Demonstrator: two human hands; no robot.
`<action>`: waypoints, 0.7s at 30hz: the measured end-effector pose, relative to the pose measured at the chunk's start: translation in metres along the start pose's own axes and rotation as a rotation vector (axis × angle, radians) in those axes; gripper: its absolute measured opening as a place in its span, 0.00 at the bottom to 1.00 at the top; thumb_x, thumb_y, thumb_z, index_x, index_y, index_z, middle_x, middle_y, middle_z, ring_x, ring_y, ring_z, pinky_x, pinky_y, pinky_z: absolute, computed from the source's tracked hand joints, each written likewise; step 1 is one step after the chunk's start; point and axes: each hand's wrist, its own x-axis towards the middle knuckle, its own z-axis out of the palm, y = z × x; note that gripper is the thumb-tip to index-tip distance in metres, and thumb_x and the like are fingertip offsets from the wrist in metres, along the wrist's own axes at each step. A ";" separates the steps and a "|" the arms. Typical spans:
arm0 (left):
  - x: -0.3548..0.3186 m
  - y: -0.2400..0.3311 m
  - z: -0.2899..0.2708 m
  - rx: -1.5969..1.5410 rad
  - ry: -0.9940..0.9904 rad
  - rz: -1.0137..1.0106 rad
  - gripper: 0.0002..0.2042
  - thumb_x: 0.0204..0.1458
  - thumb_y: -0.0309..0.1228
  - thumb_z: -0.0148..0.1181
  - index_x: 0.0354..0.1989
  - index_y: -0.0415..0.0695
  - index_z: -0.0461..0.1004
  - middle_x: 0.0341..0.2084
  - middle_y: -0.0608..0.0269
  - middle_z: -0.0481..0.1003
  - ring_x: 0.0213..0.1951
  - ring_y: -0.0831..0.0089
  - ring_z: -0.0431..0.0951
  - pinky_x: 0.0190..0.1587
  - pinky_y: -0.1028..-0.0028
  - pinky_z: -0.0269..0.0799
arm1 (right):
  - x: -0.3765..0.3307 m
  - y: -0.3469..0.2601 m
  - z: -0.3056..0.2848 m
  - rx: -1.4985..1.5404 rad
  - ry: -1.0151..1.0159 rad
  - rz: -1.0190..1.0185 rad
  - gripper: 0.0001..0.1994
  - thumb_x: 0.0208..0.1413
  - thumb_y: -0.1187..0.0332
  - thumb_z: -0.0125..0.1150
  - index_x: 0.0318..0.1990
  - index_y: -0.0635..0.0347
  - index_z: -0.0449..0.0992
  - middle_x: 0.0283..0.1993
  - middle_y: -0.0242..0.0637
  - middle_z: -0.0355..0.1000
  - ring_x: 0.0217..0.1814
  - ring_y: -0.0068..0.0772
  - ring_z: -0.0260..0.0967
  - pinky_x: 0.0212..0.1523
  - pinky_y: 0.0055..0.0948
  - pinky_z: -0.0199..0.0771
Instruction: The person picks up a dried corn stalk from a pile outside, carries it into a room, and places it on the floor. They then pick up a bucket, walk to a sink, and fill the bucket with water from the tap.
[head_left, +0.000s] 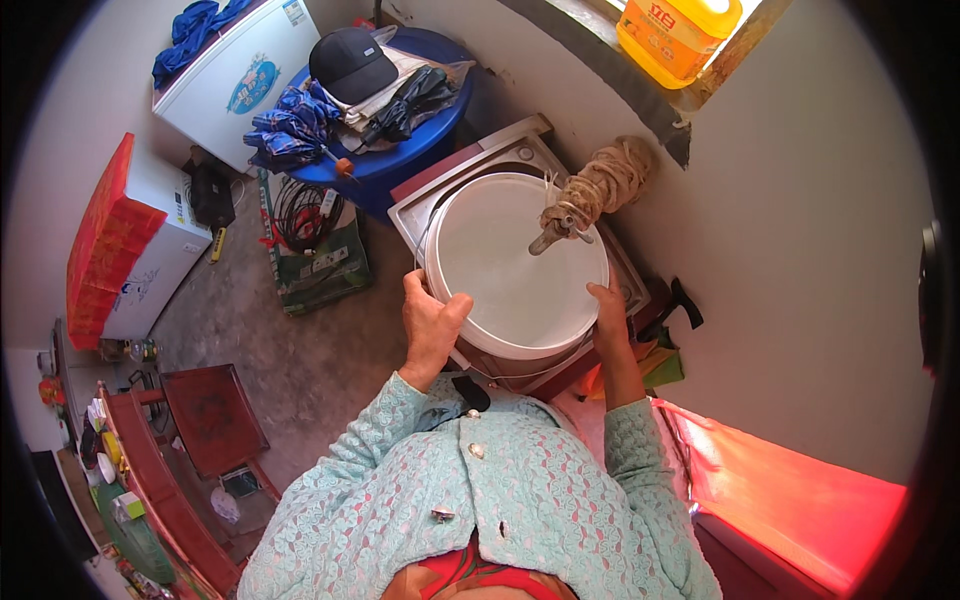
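A white plastic bucket (500, 270) sits in a metal sink (420, 205) under a tap (558, 232) whose pipe is wrapped in brown cloth. My left hand (430, 325) grips the bucket's near-left rim, thumb over the edge. On the near-right rim rests my right hand (608, 312), fingers curled on the edge. The bucket's inside looks pale, and I cannot tell whether it holds water. My light green lace sleeves come up from the lower edge.
A blue drum (400, 160) behind the sink carries a black cap (350, 62) and folded cloths. A yellow oil jug (675, 35) stands on the window ledge. White chest freezers (240, 80) stand far left, a red wooden stool (210, 415) on the concrete floor.
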 end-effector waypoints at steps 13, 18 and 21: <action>0.000 -0.001 0.001 -0.016 -0.009 0.008 0.26 0.33 0.31 0.59 0.43 0.32 0.60 0.34 0.48 0.72 0.36 0.63 0.73 0.43 0.70 0.68 | -0.001 0.000 -0.001 -0.005 -0.004 -0.017 0.31 0.48 0.74 0.46 0.63 0.61 0.51 0.57 0.41 0.61 0.56 0.34 0.61 0.57 0.28 0.57; 0.000 -0.002 0.002 -0.038 -0.007 0.002 0.26 0.33 0.31 0.59 0.42 0.32 0.60 0.34 0.48 0.72 0.36 0.64 0.73 0.42 0.70 0.68 | 0.000 0.000 -0.001 -0.008 0.000 -0.023 0.31 0.48 0.74 0.46 0.63 0.63 0.50 0.57 0.42 0.61 0.56 0.34 0.60 0.57 0.28 0.57; 0.000 -0.002 0.002 -0.028 -0.010 -0.004 0.26 0.33 0.31 0.59 0.42 0.31 0.60 0.34 0.48 0.71 0.36 0.64 0.73 0.42 0.70 0.68 | 0.000 0.001 -0.001 -0.026 0.009 -0.029 0.30 0.47 0.73 0.46 0.62 0.60 0.53 0.56 0.42 0.62 0.55 0.35 0.61 0.57 0.30 0.59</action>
